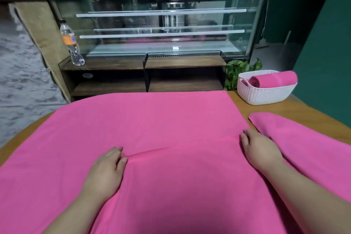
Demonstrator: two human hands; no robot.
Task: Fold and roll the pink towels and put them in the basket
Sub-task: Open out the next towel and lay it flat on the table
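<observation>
Wooden table, pink towel spread flat across it, left hand pinching a raised crease mid-cloth, right hand on its right edge, grip unclear; uneven pull likely skews the fold, leaving a lopsided roll for the white basket.

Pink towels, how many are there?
3. The spread towel lies in front, the right towel beside it, and the rolled towel in the basket. The basket could hide more.
</observation>
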